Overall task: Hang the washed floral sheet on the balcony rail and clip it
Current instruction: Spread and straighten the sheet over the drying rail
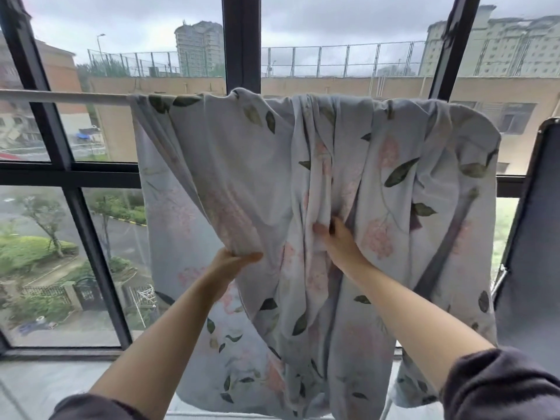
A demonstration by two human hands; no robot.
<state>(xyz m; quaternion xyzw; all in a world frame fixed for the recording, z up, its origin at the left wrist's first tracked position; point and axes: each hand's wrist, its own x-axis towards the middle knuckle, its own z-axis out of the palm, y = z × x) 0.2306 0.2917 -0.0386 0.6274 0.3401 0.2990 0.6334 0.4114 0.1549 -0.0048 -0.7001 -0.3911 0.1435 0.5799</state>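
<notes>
The pale blue floral sheet (348,165), printed with pink blooms and dark green leaves, hangs bunched over the white balcony rail (63,97). It covers the rail from the middle to the right. My left hand (233,262) grips a folded lower edge of the sheet and lifts it. My right hand (336,237) pinches a gathered fold near the sheet's middle. No clip shows in view.
Black window frames (242,40) stand right behind the rail, with buildings and a street far below. A dark grey panel with a metal frame (533,237) stands at the right, touching the sheet's edge. The pale floor (45,383) lies below.
</notes>
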